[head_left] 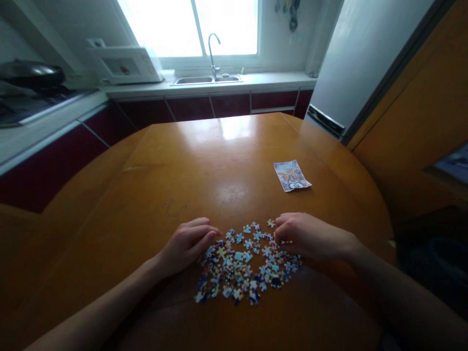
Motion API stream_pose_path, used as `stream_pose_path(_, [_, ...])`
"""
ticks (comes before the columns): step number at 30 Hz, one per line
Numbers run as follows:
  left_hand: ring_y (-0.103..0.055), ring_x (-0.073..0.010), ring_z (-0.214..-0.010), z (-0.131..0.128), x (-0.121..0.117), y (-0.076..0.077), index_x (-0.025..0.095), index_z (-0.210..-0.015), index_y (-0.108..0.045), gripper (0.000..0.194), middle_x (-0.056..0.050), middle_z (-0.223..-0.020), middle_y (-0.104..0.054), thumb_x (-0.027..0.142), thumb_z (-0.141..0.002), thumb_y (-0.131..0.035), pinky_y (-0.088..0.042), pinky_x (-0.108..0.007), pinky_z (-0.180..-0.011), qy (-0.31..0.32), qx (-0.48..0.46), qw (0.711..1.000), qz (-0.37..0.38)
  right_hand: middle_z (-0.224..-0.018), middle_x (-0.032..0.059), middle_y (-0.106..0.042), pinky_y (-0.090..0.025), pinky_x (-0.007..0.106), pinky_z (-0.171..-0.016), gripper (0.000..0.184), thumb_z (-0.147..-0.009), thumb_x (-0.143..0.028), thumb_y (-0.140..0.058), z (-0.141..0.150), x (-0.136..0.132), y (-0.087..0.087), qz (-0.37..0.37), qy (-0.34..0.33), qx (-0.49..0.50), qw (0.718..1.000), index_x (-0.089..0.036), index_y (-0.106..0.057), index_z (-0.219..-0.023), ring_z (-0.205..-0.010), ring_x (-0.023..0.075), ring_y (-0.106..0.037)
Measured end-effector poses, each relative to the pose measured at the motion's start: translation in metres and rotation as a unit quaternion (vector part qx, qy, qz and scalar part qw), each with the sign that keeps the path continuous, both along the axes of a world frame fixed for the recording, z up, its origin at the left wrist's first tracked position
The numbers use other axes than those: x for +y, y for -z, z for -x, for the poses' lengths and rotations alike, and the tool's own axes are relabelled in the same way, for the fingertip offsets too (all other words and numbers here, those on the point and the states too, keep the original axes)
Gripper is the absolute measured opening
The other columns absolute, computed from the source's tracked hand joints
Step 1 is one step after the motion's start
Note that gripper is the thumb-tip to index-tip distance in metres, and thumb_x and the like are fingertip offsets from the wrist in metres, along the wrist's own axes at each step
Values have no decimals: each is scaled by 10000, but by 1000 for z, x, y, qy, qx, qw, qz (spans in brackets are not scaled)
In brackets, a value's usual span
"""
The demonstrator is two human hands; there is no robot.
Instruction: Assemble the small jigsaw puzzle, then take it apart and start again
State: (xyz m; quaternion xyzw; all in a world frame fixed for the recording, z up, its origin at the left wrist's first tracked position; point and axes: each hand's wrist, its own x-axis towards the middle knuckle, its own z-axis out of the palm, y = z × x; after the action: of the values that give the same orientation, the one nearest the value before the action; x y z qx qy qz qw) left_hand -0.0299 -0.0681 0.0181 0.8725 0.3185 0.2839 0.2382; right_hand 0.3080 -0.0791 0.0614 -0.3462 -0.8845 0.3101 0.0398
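A loose heap of several small jigsaw pieces (243, 265), blue, white and multicoloured, lies on the round wooden table (204, 170) close to me. My left hand (188, 243) rests palm down at the heap's left edge, fingers stretched towards the pieces and touching the nearest ones. My right hand (309, 236) lies on the heap's right edge with its fingers curled down onto the pieces; whether it pinches a piece is hidden. A small printed picture card (291, 175) lies flat further back on the right.
Behind the table runs a kitchen counter with a sink and tap (212, 73) under a bright window. A white microwave (124, 63) and a stove with a pan (31, 75) stand left. A grey fridge (351, 68) and wooden panel stand right.
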Motion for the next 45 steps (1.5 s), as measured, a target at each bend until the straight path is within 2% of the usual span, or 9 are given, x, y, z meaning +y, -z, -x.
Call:
stream_pose_path(11, [-572, -97, -631, -1, -1, 0, 142, -918, -735, 292, -22, -715, -594, 228, -1020, -475, -445, -195, -577, 5, 10, 1000, 0, -853, 29, -666, -438, 258, -740, 154, -873, -141, -650, -2, 4, 0, -17, 12, -4, 1000, -185, -692, -732, -820, 149, -605])
stream_pose_path(17, [-556, -97, -616, 0, -1, 1, 145, -911, -736, 278, -17, -698, -577, 225, -1012, -489, -437, -194, -565, 4, 11, 1000, -4, -904, 38, -674, -456, 279, -806, 79, -887, -175, -669, 1, 1, 0, 1, -14, 13, 1000, -196, -729, -842, -875, 164, -614])
stream_pose_path(24, [-571, -103, -632, -2, 0, -2, 153, -912, -739, 301, -22, -701, -598, 268, -1021, -484, -446, -188, -567, 7, 8, 1000, 2, -938, 37, -661, -455, 286, -832, 102, -904, -156, -648, 8, -3, 6, -8, -52, 47, 998, -210, -727, -870, -906, 165, -597])
stream_pose_path(37, [-565, -117, -645, -1, -1, -3, 153, -927, -739, 306, -34, -712, -608, 252, -1022, -466, -451, -219, -587, 11, 14, 1000, 3, -922, 37, -662, -446, 287, -795, 110, -917, -156, -636, 8, -2, 7, -25, -39, 47, 998, -206, -729, -887, -889, 163, -598])
stream_pose_path(39, [-561, -135, -677, -1, -1, -4, 166, -951, -742, 280, -40, -727, -610, 238, -1011, -478, -454, -249, -630, 35, 25, 999, -3, -908, 36, -659, -441, 284, -785, 120, -923, -160, -630, 9, -2, 7, -29, -39, 49, 998, -206, -728, -873, -880, 162, -595])
stream_pose_path(42, [-567, -176, -784, -4, -7, -11, 206, -1088, -722, 214, -57, -819, -646, 205, -961, -550, -460, -318, -738, 103, 58, 993, -26, -900, 34, -655, -433, 283, -778, 123, -930, -177, -629, 9, -2, 7, -34, -41, 46, 998, -209, -728, -864, -873, 162, -591])
stream_pose_path(45, [-572, -209, -910, -11, -17, -20, 235, -1215, -664, 327, -77, -963, -678, 147, -908, -594, -459, -373, -835, 152, 86, 984, -44, -900, 33, -654, -429, 282, -775, 120, -930, -178, -630, 9, -1, 6, -34, -35, 42, 998, -208, -727, -867, -864, 160, -588])
